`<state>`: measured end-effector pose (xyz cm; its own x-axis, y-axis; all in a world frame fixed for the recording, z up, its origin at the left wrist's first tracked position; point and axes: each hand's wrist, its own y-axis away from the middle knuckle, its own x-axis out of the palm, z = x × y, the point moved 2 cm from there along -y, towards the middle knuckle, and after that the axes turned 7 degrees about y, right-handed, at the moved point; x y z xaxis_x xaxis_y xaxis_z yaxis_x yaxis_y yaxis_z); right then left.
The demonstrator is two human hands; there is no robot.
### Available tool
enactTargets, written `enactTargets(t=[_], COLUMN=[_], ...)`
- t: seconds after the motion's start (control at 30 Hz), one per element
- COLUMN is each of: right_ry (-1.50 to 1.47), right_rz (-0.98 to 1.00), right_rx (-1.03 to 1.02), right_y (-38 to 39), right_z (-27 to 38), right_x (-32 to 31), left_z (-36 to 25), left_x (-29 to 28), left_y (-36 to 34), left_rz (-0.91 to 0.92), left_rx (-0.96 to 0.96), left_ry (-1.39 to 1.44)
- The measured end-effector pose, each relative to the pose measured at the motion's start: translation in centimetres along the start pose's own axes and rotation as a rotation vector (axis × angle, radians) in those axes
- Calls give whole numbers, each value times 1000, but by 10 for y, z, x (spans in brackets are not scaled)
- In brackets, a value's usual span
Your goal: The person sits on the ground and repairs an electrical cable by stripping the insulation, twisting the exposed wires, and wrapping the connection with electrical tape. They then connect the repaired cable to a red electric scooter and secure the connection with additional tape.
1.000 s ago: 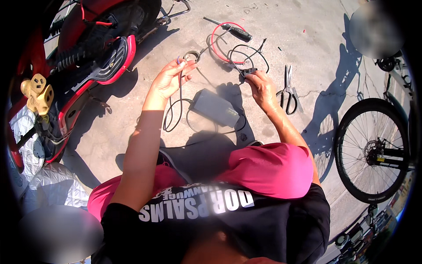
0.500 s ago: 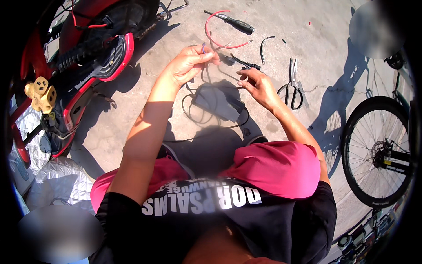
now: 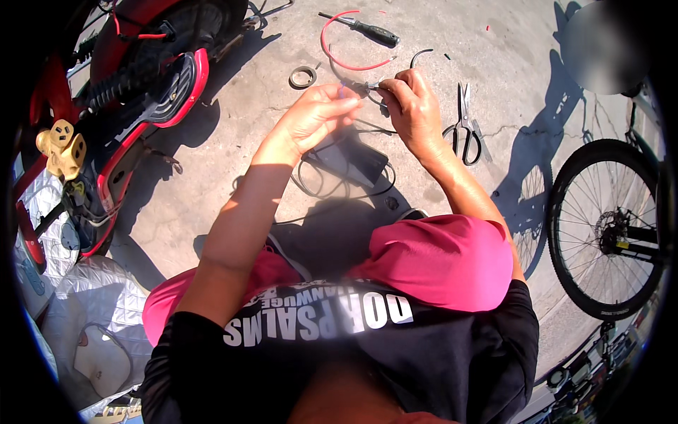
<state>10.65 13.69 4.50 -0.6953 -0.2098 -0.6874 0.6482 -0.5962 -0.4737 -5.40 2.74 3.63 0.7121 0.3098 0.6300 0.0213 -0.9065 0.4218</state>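
Above the ground, my left hand [image 3: 319, 119] is closed in a pinch, with a bit of purple-blue wire [image 3: 342, 92] at its fingertips. Just to the right, my right hand [image 3: 415, 109] has thumb and forefinger pressed together at a thin dark wire end [image 3: 373, 85]; glare and blur hide the exact join. Beneath both hands lies a dark box-shaped power adapter [image 3: 357, 164], with its black cable [image 3: 311, 189] looped beside it. Beyond them, a red wire [image 3: 353, 68] curves over the concrete. A roll of tape [image 3: 302, 78] rests left of my left hand.
A black-handled screwdriver [image 3: 374, 32] lies at the far side, and scissors [image 3: 462, 131] lie right of my right hand. A short black wire [image 3: 419, 54] is near them. A red scooter [image 3: 152, 106] with a yellow multi-socket [image 3: 63, 150] stands left, a bicycle wheel [image 3: 609, 230] right.
My right hand has moved up and left, close to the left hand, its fingers now pinched at the wire end. My left hand has shifted slightly down, uncovering the tape roll.
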Motion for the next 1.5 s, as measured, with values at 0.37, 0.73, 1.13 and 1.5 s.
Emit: enactTargets(t=[0.37, 0.73, 1.13, 1.5], right_ry=[-744, -1025, -1001, -556], right_rz=[266, 308, 324, 202], right_rx=[793, 851, 824, 521], right_y=[32, 34, 29, 32], right_z=[-3, 6, 6, 3], right_x=[26, 21, 15, 25], left_z=[17, 17, 16, 39], left_x=[16, 16, 18, 17], left_y=[5, 1, 1, 3], left_rz=[-257, -323, -318, -370], left_rx=[194, 169, 195, 413], left_ry=[-211, -428, -542, -591])
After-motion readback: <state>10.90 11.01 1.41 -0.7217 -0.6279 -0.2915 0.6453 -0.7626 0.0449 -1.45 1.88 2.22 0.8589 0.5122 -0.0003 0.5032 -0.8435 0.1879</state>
